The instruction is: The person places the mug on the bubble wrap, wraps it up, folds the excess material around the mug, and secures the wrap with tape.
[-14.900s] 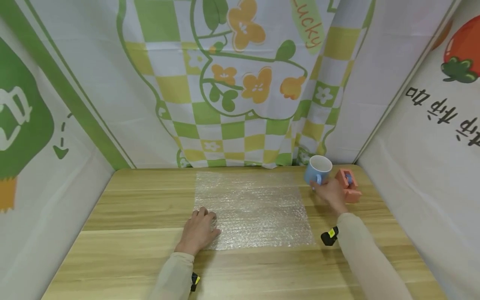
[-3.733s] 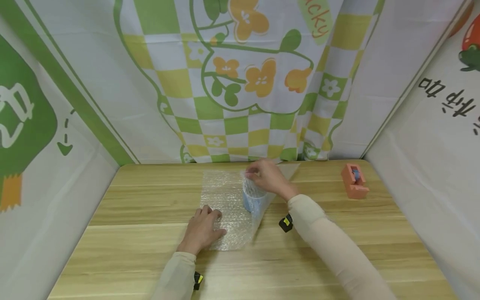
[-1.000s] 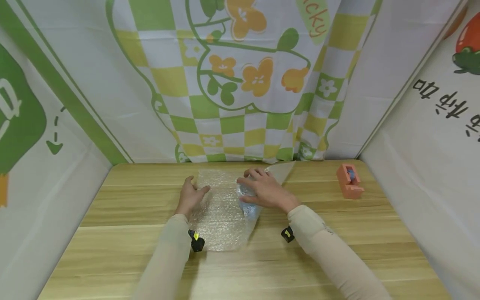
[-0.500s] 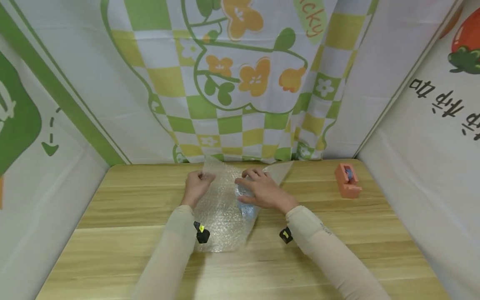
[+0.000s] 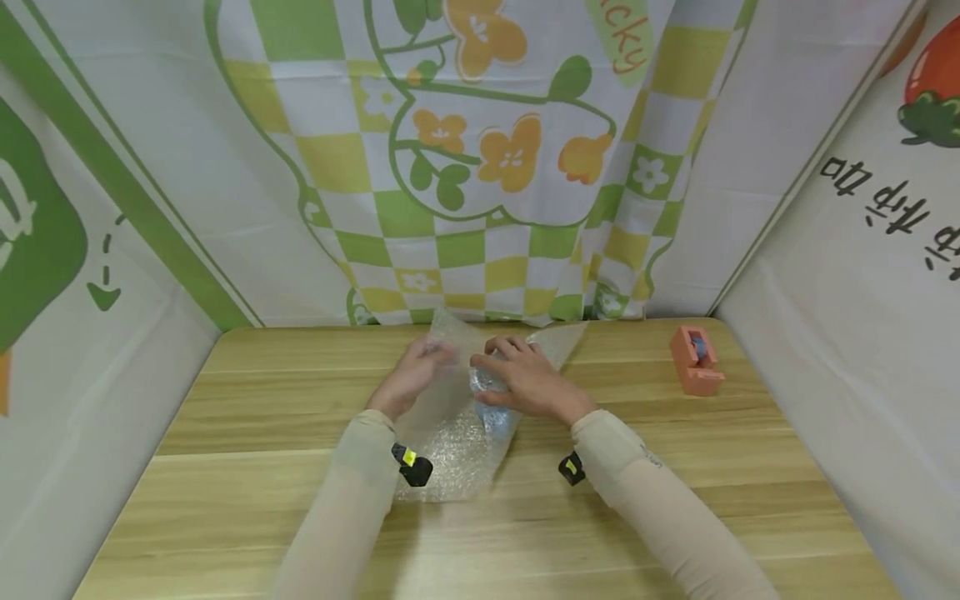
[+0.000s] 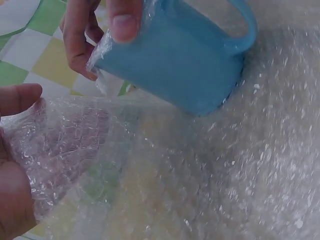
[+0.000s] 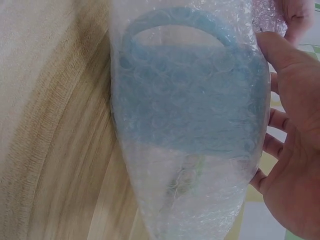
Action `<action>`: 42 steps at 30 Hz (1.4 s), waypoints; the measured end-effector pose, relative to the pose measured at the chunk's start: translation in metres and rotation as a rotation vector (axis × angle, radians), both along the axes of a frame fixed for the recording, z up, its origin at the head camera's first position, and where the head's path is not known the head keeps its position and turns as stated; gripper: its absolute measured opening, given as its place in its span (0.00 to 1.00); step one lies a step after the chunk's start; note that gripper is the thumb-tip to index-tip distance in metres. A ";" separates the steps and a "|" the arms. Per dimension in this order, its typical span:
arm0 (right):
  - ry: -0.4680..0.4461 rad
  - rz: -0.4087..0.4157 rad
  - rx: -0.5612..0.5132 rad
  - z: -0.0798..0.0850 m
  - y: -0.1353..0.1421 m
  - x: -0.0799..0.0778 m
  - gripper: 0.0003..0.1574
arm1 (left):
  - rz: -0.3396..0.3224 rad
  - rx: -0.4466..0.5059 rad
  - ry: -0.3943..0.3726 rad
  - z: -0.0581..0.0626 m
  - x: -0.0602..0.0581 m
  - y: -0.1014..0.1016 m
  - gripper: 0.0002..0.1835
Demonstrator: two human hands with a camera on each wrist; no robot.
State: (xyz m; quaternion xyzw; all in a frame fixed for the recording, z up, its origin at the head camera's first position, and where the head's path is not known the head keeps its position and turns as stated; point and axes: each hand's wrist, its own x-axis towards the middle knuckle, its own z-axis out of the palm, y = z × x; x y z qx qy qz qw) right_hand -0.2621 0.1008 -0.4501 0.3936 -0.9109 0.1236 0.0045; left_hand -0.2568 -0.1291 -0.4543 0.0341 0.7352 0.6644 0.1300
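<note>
A light blue mug [image 5: 489,406] stands on a sheet of bubble wrap [image 5: 450,467], its right part folded over it. My right hand [image 5: 528,382] grips the mug's top through the wrap, with fingers curled over the rim. In the right wrist view, the mug [image 7: 185,100] and its handle show through the wrap. My left hand [image 5: 411,379] pinches the wrap's far left portion and holds it raised beside the mug. The left wrist view shows this raised wrap [image 6: 70,150] between thumb and fingers, and the mug [image 6: 175,60] bare on its left side.
A coral tape dispenser [image 5: 696,360] with a blue roll stands at the back right of the wooden table [image 5: 600,525]. Behind the table's far edge hangs a checked curtain [image 5: 465,250]. White printed fabric walls [image 5: 847,333] stand on both sides.
Earlier the mug stood by the dispenser; it came onto the wrap, and the wrap's right side was folded over it. In the last second my left hand took the left edge and moved it right.
</note>
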 end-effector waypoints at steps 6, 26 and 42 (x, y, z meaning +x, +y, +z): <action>0.003 -0.005 -0.012 -0.002 -0.001 0.000 0.35 | -0.073 0.074 0.009 0.000 0.003 0.004 0.13; -0.135 -0.094 -0.375 -0.011 0.006 0.001 0.43 | -0.227 -0.244 0.203 0.016 0.016 0.026 0.13; -0.395 -0.315 -0.670 0.023 0.023 0.003 0.32 | -0.366 -0.620 0.261 0.027 0.025 0.038 0.15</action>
